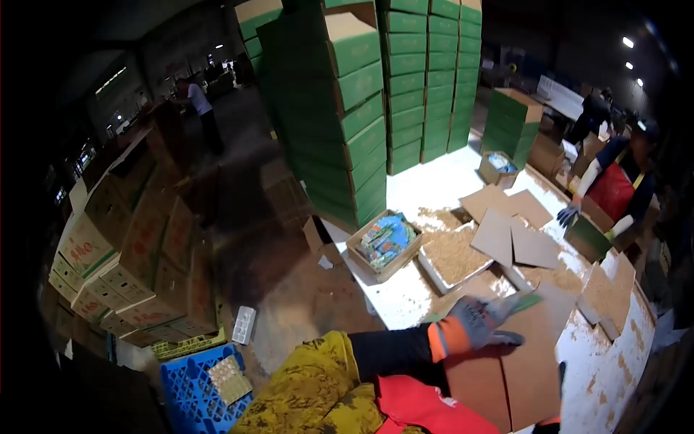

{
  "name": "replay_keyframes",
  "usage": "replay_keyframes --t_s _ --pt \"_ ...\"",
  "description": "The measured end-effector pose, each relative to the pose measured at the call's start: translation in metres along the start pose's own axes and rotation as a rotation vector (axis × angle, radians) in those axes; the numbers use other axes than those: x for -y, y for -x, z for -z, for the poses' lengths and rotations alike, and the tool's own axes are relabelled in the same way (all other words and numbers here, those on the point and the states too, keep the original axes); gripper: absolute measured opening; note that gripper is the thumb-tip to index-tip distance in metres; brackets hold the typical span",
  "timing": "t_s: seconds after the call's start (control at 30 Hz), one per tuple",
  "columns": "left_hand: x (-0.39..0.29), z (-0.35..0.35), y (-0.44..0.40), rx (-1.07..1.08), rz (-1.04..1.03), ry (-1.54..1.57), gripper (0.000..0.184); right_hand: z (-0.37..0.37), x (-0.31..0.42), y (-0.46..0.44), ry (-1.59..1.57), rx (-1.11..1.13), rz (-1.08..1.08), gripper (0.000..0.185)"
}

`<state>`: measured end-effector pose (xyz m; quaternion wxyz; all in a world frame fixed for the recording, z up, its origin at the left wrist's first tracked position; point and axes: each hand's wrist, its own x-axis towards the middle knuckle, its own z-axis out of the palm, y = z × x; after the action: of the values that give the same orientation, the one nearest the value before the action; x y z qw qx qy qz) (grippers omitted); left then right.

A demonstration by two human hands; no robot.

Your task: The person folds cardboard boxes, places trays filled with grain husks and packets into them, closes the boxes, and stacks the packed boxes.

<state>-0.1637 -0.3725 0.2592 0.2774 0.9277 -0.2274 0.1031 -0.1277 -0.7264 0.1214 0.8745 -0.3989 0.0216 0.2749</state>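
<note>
My left hand (477, 324), in a grey glove with an orange cuff, reaches over a brown cardboard box (499, 380) close in front of me. Its fingers are slightly blurred and lie around an upper flap, with the thumb against the board. A strip of green shows on the flap beside the fingertips. Only a dark sliver of my right hand (562, 374) appears along the box's right side. The box hides its fingers. Just beyond my left hand lies a shallow tray of tan, sawdust-like filling (455, 257).
Tall stacks of green boxes (365, 108) rise behind the white table (401, 300). An open box with blue printed packs (387, 242) sits at the table's left edge. A co-worker (614, 184) stands across. Printed cartons (137, 267) and a blue crate (191, 394) are to the left.
</note>
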Motion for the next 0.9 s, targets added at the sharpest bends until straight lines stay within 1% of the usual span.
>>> replay_keyframes --t_s 0.07,0.1,0.13,0.17,0.2,0.23,0.27,0.3,0.33,0.4,0.43,0.47,0.5,0.53,0.57,0.6,0.63,0.67,0.7,0.73,0.77,0.8,0.83,0.87,0.9 --pt "0.017 0.002 -0.015 -0.275 -0.28 0.093 0.07 -0.026 0.013 0.022 -0.113 0.039 -0.14 0.057" --pt "0.036 -0.014 -0.018 -0.318 -0.192 0.649 0.053 -0.039 0.024 0.027 0.199 -0.02 0.104 0.05" --pt "0.06 -0.037 -0.017 -0.306 -0.048 1.042 0.039 -0.056 0.036 0.03 0.53 -0.158 0.32 0.043" --pt "0.085 -0.059 -0.017 -0.364 0.097 1.447 0.027 -0.109 0.048 0.03 0.568 -0.194 0.41 0.033" --pt "0.118 -0.084 -0.006 -0.38 0.226 1.528 0.035 -0.097 0.036 0.033 0.688 -0.35 0.6 0.035" --pt "0.158 -0.111 0.013 -0.359 0.321 1.416 0.043 -0.115 0.039 0.029 1.149 -0.16 0.582 0.037" --pt "0.195 -0.135 0.03 -0.297 0.359 1.26 0.052 -0.116 0.02 0.024 1.34 0.014 0.82 0.034" --pt "0.226 -0.152 0.048 -0.205 0.364 1.192 0.06 -0.111 -0.002 0.023 1.632 0.251 0.77 0.027" --pt "0.221 -0.138 0.041 -0.093 0.417 1.374 0.067 -0.099 -0.032 0.019 1.737 0.348 0.677 0.026" --pt "0.208 -0.108 0.027 0.126 0.59 1.704 0.08 -0.107 -0.048 0.025 1.736 0.386 0.515 0.018" --pt "0.191 -0.092 0.014 -0.003 0.61 1.367 0.072 -0.104 -0.038 0.024 1.523 0.385 0.475 0.016" --pt "0.177 -0.089 0.013 0.03 0.462 0.887 0.063 -0.103 -0.03 0.026 1.287 0.386 0.43 0.015" --pt "0.166 -0.087 0.012 0.06 0.291 0.409 0.056 -0.099 -0.013 0.023 0.879 0.533 0.086 0.019" --pt "0.159 -0.085 0.009 0.07 0.099 -0.068 0.052 -0.086 0.01 0.02 0.813 0.541 -0.001 0.024" --pt "0.152 -0.086 0.004 0.026 0.231 0.128 0.05 -0.071 0.027 0.015 0.668 0.301 -0.015 0.025" --pt "0.146 -0.091 -0.002 -0.029 0.364 0.318 0.049 -0.036 0.038 -0.003 0.563 0.051 0.096 0.028" --pt "0.139 -0.094 -0.005 -0.082 0.497 0.505 0.047 -0.002 0.054 -0.026 0.524 -0.16 0.294 0.03" --pt "0.132 -0.095 -0.007 -0.139 0.633 0.69 0.046 0.037 0.067 -0.05 0.532 -0.351 0.419 0.03" --pt "0.123 -0.089 -0.009 -0.16 0.603 0.57 0.041 0.088 0.075 -0.076 0.521 -0.478 0.451 0.028" --pt "0.118 -0.083 -0.014 -0.128 0.598 0.553 0.04 0.14 0.079 -0.103 0.46 -0.61 0.435 0.024" --pt "0.113 -0.077 -0.017 -0.099 0.596 0.535 0.039 0.206 0.078 -0.13 0.374 -0.674 0.416 0.024" --pt "0.111 -0.075 -0.018 -0.07 0.598 0.516 0.038 0.253 0.076 -0.152 0.288 -0.735 0.391 0.024" --pt "0.112 -0.076 -0.019 -0.08 0.684 0.687 0.037 0.266 0.078 -0.164 0.224 -0.807 0.345 0.022" --pt "0.111 -0.078 -0.021 -0.083 0.69 0.681 0.037 0.276 0.079 -0.178 0.166 -0.873 0.3 0.021" --pt "0.11 -0.079 -0.023 -0.089 0.695 0.673 0.036 0.283 0.081 -0.192 0.182 -0.842 0.206 0.026"
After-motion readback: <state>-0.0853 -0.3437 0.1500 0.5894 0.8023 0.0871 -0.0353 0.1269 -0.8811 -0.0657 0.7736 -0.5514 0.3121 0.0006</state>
